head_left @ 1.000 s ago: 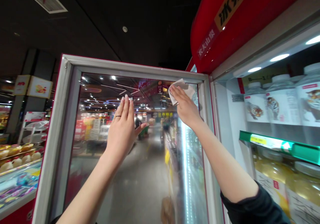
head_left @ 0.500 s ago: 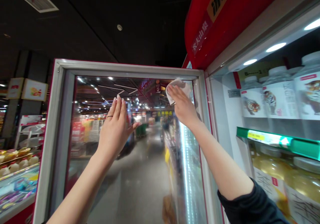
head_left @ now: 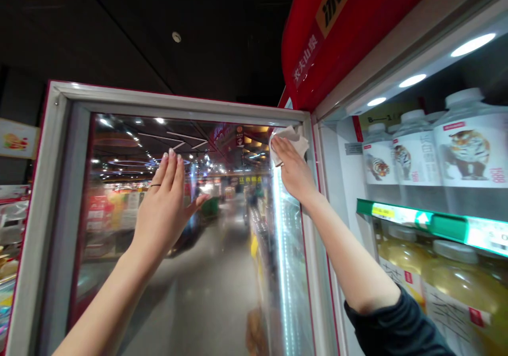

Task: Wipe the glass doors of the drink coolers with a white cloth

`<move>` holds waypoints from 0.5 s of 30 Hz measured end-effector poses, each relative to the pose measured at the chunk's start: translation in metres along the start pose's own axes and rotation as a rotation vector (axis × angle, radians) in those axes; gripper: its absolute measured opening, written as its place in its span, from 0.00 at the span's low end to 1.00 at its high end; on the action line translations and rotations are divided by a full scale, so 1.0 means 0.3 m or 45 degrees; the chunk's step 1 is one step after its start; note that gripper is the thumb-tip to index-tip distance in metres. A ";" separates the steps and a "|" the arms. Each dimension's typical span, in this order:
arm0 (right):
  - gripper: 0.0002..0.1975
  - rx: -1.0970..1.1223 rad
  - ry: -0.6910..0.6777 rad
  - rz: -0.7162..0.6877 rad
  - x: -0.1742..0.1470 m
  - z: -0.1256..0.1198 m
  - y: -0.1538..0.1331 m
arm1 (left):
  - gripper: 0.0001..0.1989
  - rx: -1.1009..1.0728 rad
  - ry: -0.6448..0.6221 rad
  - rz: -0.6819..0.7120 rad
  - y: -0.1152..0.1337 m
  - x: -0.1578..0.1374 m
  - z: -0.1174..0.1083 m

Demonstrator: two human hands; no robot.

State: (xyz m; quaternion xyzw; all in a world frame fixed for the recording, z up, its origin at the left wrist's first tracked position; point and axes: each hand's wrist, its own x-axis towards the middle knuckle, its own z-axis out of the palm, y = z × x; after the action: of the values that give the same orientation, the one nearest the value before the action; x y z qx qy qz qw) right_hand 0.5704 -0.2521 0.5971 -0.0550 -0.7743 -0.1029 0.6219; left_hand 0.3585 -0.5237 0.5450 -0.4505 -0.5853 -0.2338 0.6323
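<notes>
"农夫山泉" on red canopy (head_left: 351,41), "冰" on tan panel (head_left: 335,7), "江西糕点" on yellow-lettered sign (head_left: 250,180)

The white cloth (head_left: 298,142) has moved closer to the right side of the door frame (head_left: 315,160).

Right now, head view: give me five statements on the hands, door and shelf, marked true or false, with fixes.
1. The right hand presses a white cloth against the glass door. True.
2. The left hand grips a spray bottle. False: it holds nothing, its fingers extended.
3. A dark ring is on the left hand. True.
4. The glass door is closed. False: it stands open.
5. Tiger-labelled bottles stand above the green shelf edge. True.
</notes>
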 end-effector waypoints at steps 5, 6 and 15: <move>0.46 0.035 0.105 0.092 0.106 0.013 0.043 | 0.53 -0.006 0.017 0.018 -0.001 -0.002 0.000; 0.46 0.049 0.095 0.073 0.108 0.016 0.038 | 0.53 -0.010 0.017 0.017 -0.001 -0.002 0.000; 0.46 0.026 0.022 0.081 0.009 -0.026 0.090 | 0.54 -0.071 0.055 -0.017 0.010 0.003 0.006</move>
State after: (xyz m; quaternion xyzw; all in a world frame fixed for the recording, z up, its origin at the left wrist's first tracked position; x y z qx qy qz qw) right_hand 0.5829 -0.2278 0.6038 -0.0726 -0.7678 -0.0756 0.6320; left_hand 0.3602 -0.5204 0.5447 -0.4589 -0.5677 -0.2642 0.6304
